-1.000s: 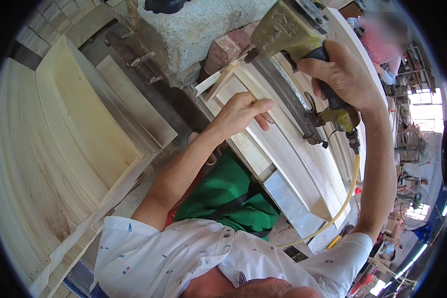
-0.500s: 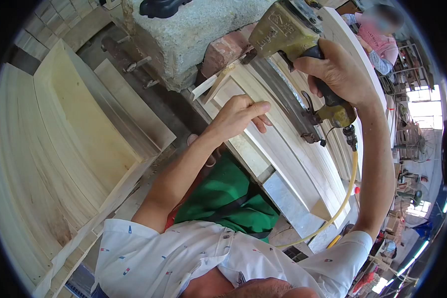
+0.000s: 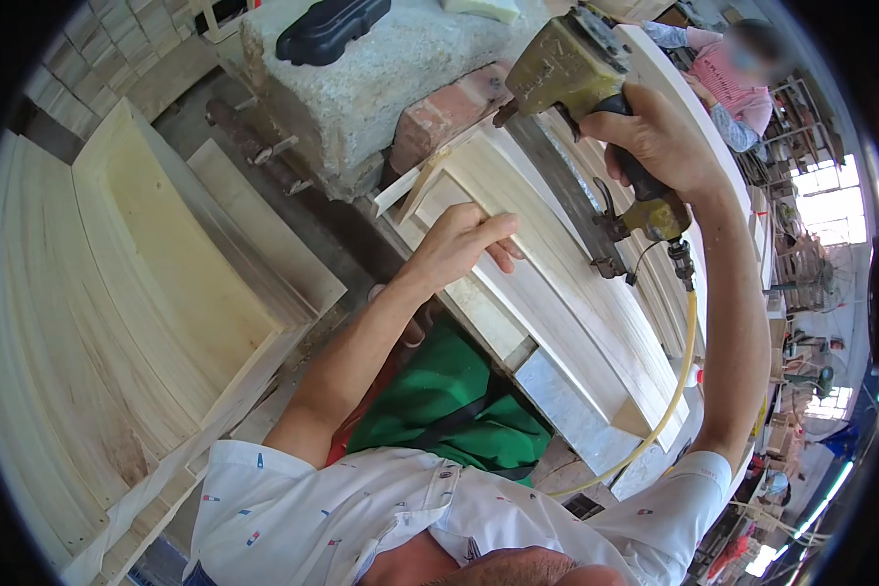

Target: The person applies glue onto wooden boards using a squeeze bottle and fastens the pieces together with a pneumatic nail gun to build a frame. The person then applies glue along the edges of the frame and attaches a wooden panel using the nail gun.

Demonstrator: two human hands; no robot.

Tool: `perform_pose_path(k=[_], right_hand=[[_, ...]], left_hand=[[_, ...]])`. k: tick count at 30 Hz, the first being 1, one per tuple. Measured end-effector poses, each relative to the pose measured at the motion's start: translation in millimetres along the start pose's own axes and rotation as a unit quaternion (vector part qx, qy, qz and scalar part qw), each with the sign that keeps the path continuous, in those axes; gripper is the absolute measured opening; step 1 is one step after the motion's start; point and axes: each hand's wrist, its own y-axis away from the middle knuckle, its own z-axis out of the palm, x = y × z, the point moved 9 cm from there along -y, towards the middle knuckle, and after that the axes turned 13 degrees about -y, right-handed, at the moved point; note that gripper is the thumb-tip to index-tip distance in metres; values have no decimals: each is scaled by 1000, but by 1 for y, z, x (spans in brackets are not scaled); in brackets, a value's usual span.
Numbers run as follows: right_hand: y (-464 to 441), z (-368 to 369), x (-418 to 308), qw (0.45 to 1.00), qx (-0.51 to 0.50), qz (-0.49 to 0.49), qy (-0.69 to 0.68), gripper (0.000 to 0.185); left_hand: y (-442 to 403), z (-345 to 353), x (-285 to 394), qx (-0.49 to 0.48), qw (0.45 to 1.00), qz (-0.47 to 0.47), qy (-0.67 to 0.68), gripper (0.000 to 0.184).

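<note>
My right hand [image 3: 662, 142] is wrapped around the black grip of an olive-coloured pneumatic nail gun [image 3: 571, 68]. A yellow air hose [image 3: 682, 376] runs from the gun's handle fitting. The gun's long metal magazine [image 3: 562, 176] slants over a pale wooden frame [image 3: 557, 303], its nose near the frame's far end. My left hand [image 3: 459, 244] is closed at the frame's inner strip, thumb extended along it and fingers curled beneath; part of the grip is hidden. The frame lies lengthwise on the workbench [image 3: 552, 386].
A concrete block [image 3: 332, 117] with a black plastic case [image 3: 332, 31] on it and a red brick [image 3: 449, 112] stand beyond the frame. Large wooden panels [image 3: 117, 322] fill the left. Another person [image 3: 728, 88] is at the upper right. Green cloth [image 3: 449, 400] covers my lap.
The view has shifted slightly, showing more of the black case. Both hands keep nearly the same places, the right still holding the nail gun over the frame.
</note>
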Motion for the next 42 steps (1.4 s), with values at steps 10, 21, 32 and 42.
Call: perform_pose_path(k=[10, 21, 32, 42], right_hand=[[-9, 6, 4, 999, -33, -3, -21, 29], [-2, 12, -8, 999, -39, -21, -12, 28], [15, -1, -7, 999, -17, -37, 13, 28], [315, -122, 47, 929, 347, 127, 9, 27]], left_hand=[[-5, 1, -16, -6, 1000, -2, -1, 46], [-3, 0, -8, -9, 1000, 0, -18, 45], [-9, -2, -23, 12, 1000, 18, 1, 42], [-13, -10, -27, 13, 999, 32, 40, 33]])
